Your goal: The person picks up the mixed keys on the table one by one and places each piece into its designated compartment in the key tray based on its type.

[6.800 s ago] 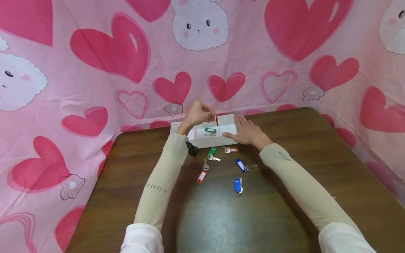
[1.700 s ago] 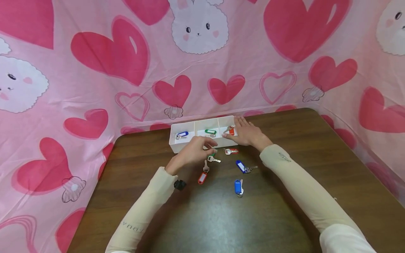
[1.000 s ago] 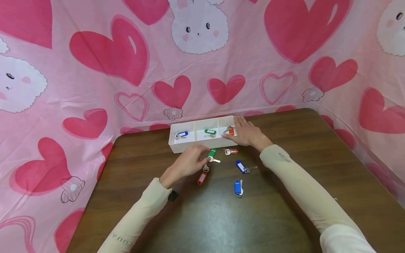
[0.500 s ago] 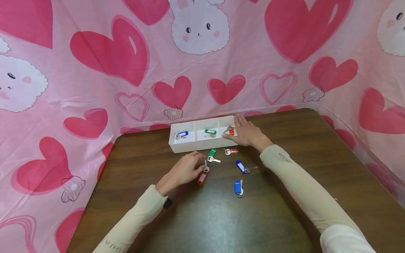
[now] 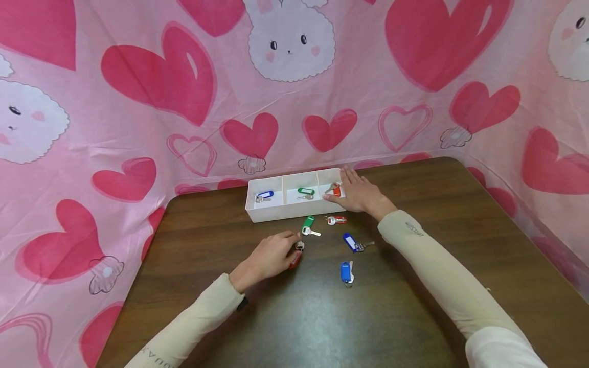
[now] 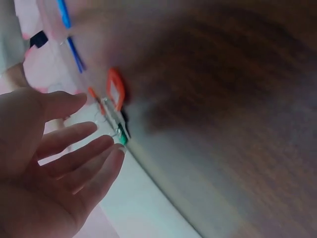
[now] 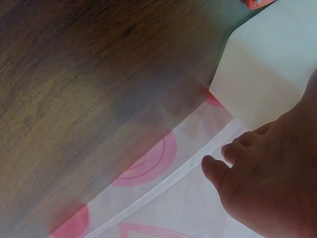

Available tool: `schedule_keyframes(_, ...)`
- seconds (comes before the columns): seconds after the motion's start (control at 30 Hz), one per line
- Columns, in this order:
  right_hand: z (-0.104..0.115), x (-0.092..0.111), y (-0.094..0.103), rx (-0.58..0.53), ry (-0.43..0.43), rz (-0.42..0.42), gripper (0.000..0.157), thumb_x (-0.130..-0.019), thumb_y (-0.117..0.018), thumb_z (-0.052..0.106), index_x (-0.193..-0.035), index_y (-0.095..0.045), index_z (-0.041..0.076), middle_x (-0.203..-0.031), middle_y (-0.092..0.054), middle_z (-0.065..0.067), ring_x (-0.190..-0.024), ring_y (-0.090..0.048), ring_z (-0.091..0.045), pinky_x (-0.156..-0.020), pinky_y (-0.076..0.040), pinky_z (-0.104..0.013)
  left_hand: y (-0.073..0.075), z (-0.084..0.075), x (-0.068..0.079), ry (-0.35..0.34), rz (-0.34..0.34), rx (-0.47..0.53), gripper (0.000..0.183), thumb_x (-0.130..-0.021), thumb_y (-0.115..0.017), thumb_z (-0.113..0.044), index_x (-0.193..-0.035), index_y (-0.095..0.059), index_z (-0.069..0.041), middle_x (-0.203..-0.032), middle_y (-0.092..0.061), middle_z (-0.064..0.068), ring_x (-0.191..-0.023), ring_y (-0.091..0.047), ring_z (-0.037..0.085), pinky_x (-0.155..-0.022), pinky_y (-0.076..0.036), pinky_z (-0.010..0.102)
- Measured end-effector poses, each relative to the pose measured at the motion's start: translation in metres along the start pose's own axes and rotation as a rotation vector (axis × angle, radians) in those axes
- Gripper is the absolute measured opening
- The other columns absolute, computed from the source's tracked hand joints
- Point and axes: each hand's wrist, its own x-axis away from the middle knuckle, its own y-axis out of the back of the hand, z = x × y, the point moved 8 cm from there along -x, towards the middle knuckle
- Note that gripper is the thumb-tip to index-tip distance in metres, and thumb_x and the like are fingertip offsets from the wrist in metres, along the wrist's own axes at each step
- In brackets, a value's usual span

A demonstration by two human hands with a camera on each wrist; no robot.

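My left hand [image 5: 267,256] reaches over the key with a red tag [image 5: 296,261], thumb and fingertips right at it and partly covering it. In the left wrist view, thumb and fingers are spread apart, with the red tag [image 6: 116,90] just beyond the fingertips. My right hand [image 5: 361,194] lies with straight fingers against the right end of the white three-compartment tray [image 5: 294,209], thumb over its front rim. Inside lie a blue-tagged key [image 5: 264,195] at left, a green-tagged key [image 5: 306,191] in the middle and a red-tagged key [image 5: 336,190] at right.
Before the tray lie a green-tagged key [image 5: 308,223], another red-tagged key [image 5: 339,220] and two blue-tagged keys, one upper [image 5: 350,243] and one lower [image 5: 346,272]. The wooden table [image 5: 207,245] meets a pink heart-patterned cloth [image 5: 285,102] behind the tray.
Earlier the left hand was over the tray with a red-tagged key, which now lies in the right compartment. It has since moved toward me, past the green-tagged key, to the nearer red-tagged key. Right hand stays.
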Motion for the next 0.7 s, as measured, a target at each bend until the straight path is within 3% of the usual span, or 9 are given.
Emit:
schedule_keyframes(0.17, -0.001, 0.0, 0.0, -0.01, -0.008, 0.006, 0.118, -0.092, -0.039, 0.086, -0.169, 0.0, 0.006, -0.179, -0.001, -0.016, -0.167, -0.005, -0.036, -0.134, -0.016, -0.058, -0.007, -0.003, 0.001, -0.022, 0.01, -0.01, 0.027, -0.099, -0.075, -0.021, -0.121, -0.074, -0.006, -0.103, -0.074, 0.004, -0.082, -0.066, 0.013, -0.081, -0.065, 0.033)
schedule_keyframes(0.7, 0.0, 0.001, 0.001, -0.022, -0.017, 0.016, 0.118, -0.092, -0.041, 0.086, -0.169, 0.001, 0.006, -0.179, -0.001, -0.016, -0.167, -0.005, -0.036, -0.133, -0.017, -0.06, -0.013, -0.009, 0.006, -0.077, -0.017, -0.117, 0.026, -0.099, -0.075, -0.019, -0.121, -0.073, -0.006, -0.106, -0.079, 0.005, -0.079, -0.072, 0.013, -0.075, -0.066, 0.031)
